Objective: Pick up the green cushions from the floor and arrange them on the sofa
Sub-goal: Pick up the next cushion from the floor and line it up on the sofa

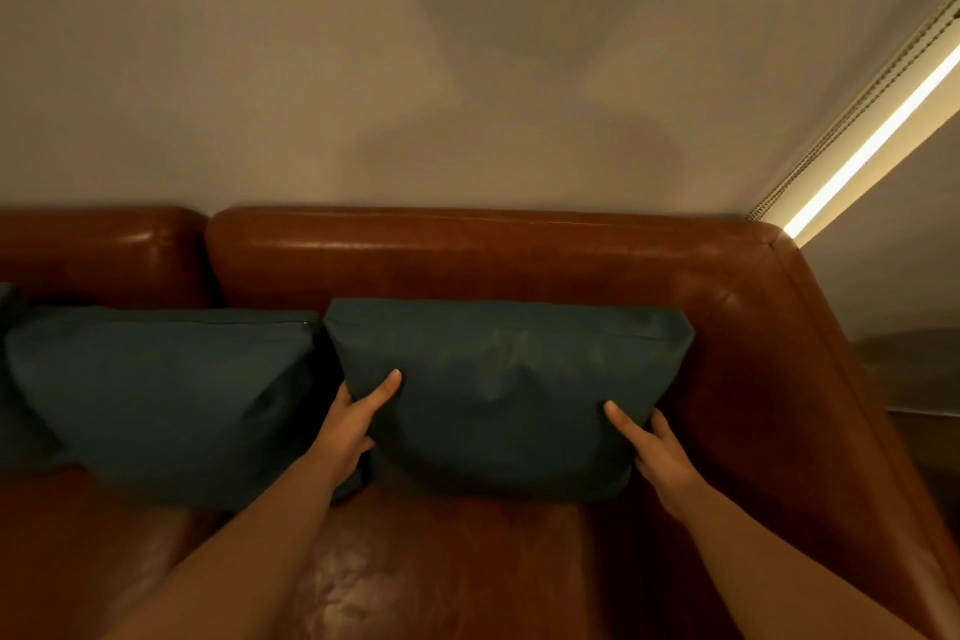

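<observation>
A dark green cushion (pixel 506 390) stands upright on the seat of the brown leather sofa (pixel 493 255), leaning against the backrest at the right end. My left hand (pixel 353 424) grips its lower left edge, thumb across the front. My right hand (pixel 657 452) grips its lower right edge the same way; the fingers of both hands are hidden behind the cushion. A second green cushion (pixel 161 395) leans on the backrest just to the left, touching the first. The edge of a third green cushion (pixel 4 359) shows at the far left.
The sofa's right armrest (pixel 810 379) runs forward beside the held cushion. A plain wall (pixel 415 68) rises behind the backrest. A lit strip with a blind (pixel 878 130) stands at the right. Bare seat leather (pixel 441 577) lies between my forearms.
</observation>
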Demonstrator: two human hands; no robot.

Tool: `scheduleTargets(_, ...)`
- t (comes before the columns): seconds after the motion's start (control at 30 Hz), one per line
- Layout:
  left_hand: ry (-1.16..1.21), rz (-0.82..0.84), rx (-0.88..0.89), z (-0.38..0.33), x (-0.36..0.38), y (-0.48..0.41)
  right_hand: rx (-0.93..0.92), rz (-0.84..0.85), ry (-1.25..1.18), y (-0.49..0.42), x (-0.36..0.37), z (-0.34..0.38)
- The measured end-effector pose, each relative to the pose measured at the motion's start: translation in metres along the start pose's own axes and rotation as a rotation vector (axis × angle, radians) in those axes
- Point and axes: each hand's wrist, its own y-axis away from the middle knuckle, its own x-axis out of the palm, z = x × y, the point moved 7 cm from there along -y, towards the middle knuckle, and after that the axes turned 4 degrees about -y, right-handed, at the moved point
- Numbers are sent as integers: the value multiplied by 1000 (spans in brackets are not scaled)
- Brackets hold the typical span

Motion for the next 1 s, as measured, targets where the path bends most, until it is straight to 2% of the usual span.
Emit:
scheduleTargets(0.13, 63, -27, 50, 3, 3, -17, -27, -19, -45, -16, 1, -4)
scheduleTargets(0.4, 26, -31, 94, -3, -2, -27, -54, -45, -91, -16, 5, -8)
scheduleTargets(0.7, 3, -98, 138, -12, -9, -27, -7, 43, -135, -17, 24, -8)
scheduleTargets(0.83, -45, -157, 116, -14, -36, -34, 7, 61, -8, -18, 43, -13)
scheduleTargets(1.0, -140, -196, 54, -15, -40, -35, 17, -33, 260, -29, 43, -3)
